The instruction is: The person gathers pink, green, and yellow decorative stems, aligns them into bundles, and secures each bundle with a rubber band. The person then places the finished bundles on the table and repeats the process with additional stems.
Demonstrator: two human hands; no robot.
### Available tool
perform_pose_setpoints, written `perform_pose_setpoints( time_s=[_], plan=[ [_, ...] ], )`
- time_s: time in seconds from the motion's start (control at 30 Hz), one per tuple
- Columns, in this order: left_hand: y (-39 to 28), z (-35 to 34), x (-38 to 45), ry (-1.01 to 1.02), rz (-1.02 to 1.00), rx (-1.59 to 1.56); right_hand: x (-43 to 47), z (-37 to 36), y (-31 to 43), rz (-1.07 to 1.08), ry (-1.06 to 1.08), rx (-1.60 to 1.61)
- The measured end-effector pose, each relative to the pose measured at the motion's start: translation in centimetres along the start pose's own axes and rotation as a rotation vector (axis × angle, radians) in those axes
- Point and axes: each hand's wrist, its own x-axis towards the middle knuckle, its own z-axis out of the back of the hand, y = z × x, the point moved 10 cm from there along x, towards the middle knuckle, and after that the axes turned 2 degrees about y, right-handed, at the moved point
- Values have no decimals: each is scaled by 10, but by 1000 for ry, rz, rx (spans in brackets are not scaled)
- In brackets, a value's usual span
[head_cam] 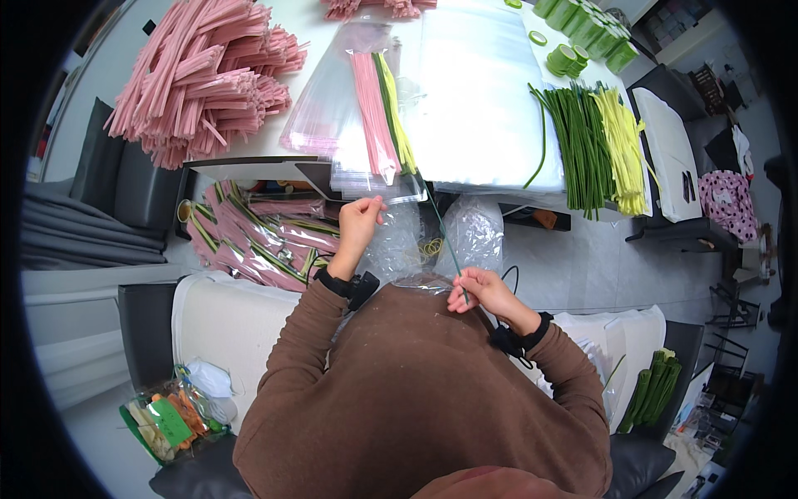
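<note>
My right hand point(483, 292) grips the near end of a thin dark green stem point(441, 221), which slants up to the tabletop's front edge. My left hand point(360, 226) has its fingers curled at the near edge of a clear plastic bag point(380, 182); whether it pinches the film is hard to tell. On the bag, or inside it, lies a bundle of pink chenille stems point(374, 115) beside green and yellow ones point(399, 118). More flat clear bags point(318, 112) fan out to the left of this bundle.
A large pile of pink stems point(193, 81) covers the table's left. Green stems point(576, 146) and yellow stems point(617, 150) lie at the right, below green tape rolls point(562, 59). Filled bags point(268, 240) sit low at left. Clear plastic bags point(472, 234) hang before my lap.
</note>
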Motion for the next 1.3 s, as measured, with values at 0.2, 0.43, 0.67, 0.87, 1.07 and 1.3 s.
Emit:
perform_pose_setpoints(
  time_s=[0.2, 0.43, 0.67, 0.87, 1.07, 1.3],
  plan=[
    [4, -20, -12, 64, 10, -8, 88, 7, 61, 211, -131, 117],
    [7, -20, -10, 80, 21, -59, 94, 2, 86, 143, -56, 112],
    [1, -23, -10, 147, 31, -88, 111, 13, 132, 324, -455, -261],
    [0, -7, -10, 114, 84, -186, 88, -32, 163, 665, -600, -1057],
    [13, 0, -18, 92, 227, -434, 108, -84, 161, 824, -282, -1180],
    [9, 2, -17, 118, 221, -422, 119, -92, 162, 819, -197, -1252]
  ],
)
